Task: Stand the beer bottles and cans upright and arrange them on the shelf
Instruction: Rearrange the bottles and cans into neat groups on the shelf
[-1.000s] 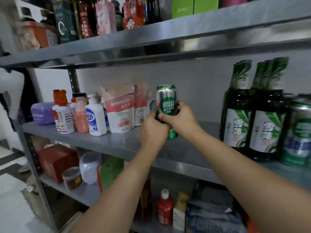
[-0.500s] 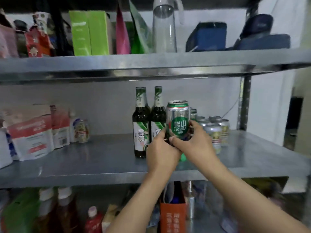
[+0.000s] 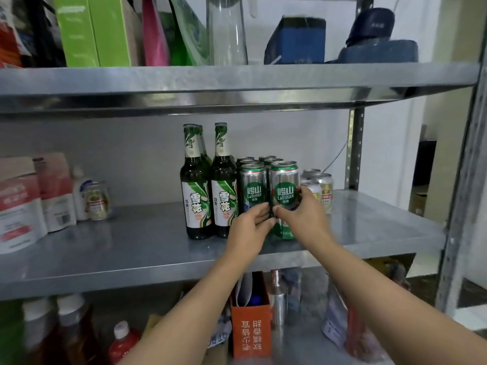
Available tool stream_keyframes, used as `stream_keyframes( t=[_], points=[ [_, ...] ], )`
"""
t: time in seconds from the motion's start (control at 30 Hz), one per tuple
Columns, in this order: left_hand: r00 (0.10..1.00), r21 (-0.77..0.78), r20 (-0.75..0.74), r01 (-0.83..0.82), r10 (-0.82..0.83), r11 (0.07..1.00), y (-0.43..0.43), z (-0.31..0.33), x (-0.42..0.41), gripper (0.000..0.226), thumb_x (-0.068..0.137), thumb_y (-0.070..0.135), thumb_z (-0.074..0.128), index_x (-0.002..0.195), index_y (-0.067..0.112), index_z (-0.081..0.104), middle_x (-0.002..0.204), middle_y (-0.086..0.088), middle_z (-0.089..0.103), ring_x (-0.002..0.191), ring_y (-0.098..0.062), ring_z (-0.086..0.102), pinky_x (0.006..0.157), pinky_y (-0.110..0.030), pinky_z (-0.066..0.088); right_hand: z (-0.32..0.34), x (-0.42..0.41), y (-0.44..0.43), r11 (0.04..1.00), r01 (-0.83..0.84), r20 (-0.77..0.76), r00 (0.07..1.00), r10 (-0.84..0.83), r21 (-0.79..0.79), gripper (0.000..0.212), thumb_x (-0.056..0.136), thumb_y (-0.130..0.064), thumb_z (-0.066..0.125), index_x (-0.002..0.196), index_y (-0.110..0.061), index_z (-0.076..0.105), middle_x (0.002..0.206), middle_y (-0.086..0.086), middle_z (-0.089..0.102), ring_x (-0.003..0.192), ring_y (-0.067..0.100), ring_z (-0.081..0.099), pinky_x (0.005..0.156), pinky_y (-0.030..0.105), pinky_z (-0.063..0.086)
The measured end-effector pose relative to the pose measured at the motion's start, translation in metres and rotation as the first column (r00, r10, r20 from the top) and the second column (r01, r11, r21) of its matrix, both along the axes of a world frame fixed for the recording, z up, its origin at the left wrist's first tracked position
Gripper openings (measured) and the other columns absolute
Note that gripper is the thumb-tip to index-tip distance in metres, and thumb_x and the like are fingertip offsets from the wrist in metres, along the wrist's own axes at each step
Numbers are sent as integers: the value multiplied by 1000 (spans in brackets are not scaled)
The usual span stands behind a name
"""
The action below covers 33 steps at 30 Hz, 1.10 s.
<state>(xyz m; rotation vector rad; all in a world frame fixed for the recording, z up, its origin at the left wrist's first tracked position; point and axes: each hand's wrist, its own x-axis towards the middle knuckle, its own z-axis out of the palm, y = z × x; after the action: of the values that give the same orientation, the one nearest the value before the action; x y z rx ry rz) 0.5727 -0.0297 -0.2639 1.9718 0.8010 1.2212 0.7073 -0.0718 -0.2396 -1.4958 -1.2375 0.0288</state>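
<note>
The left hand (image 3: 249, 227) and right hand (image 3: 308, 219) are holding a green Laoshan can (image 3: 286, 196) upright on the shelf (image 3: 131, 246), beside standing bottles (image 3: 196, 196) and cans (image 3: 253, 191). Mostly done; one blurry can (image 3: 96, 201) far left is likely waiting.

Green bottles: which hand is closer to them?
Left. The left hand is just right of the green bottles; the right hand is farther right, holding the front can.

Glossy dark glass beer bottles (image 3: 196, 191) and shiny metal cans (image 3: 285, 180) stand on a dull, brushed galvanised-metal shelf (image 3: 126, 248).
</note>
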Motion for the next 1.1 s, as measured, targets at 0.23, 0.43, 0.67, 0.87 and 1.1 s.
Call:
stream_keyframes(
  t=[0.23, 0.43, 0.67, 0.87, 1.1],
  points=[
    [998, -7, -60, 3, -3, 1000, 12, -17, -4, 42, 91, 12, 64, 132, 12, 56, 125, -2, 65, 111, -4, 61, 101, -21, 46, -7, 2, 9, 1000, -19, -39, 999, 19, 1, 43, 77, -25, 79, 113, -18, 55, 94, -9, 64, 85, 9, 61, 67, 19, 44],
    [988, -62, -122, 84, -91, 995, 12, -15, -6, 54, 90, 11, 65, 141, 11, 46, 139, -5, 55, 126, -10, 53, 108, -24, 39, -12, 2, 7, 1000, -15, -21, 1000, 15, -14, 47, 78, -29, 78, 118, -19, 55, 103, -8, 67, 92, 11, 62, 76, 24, 48],
    [991, -136, -22, 127, -131, 983, 21, -18, -9, 55, 89, 7, 66, 140, 8, 46, 140, -6, 54, 125, -10, 53, 104, -20, 40, -29, 1, -7, 973, 223, 183, 960, -210, -53, 40, 83, -42, 72, 108, -14, 56, 89, 0, 61, 78, 18, 58, 52, 23, 34],
    [987, -171, 20, 162, -161, 972, 24, -17, -9, 57, 89, 5, 65, 141, 8, 44, 143, -6, 51, 128, -12, 51, 107, -24, 39, -33, -5, 0, 961, 270, 197, 947, -253, -62, 50, 83, -40, 72, 117, -10, 51, 108, 9, 63, 91, 26, 63, 73, 39, 55],
    [982, -183, 14, 190, -190, 965, 26, -17, -9, 60, 88, 4, 67, 142, 10, 43, 144, -7, 49, 129, -12, 49, 110, -27, 38, -33, -10, -1, 952, 290, 230, 937, -262, -99, 44, 86, -35, 69, 116, -8, 53, 114, 12, 59, 95, 27, 61, 74, 35, 52]
  ],
)
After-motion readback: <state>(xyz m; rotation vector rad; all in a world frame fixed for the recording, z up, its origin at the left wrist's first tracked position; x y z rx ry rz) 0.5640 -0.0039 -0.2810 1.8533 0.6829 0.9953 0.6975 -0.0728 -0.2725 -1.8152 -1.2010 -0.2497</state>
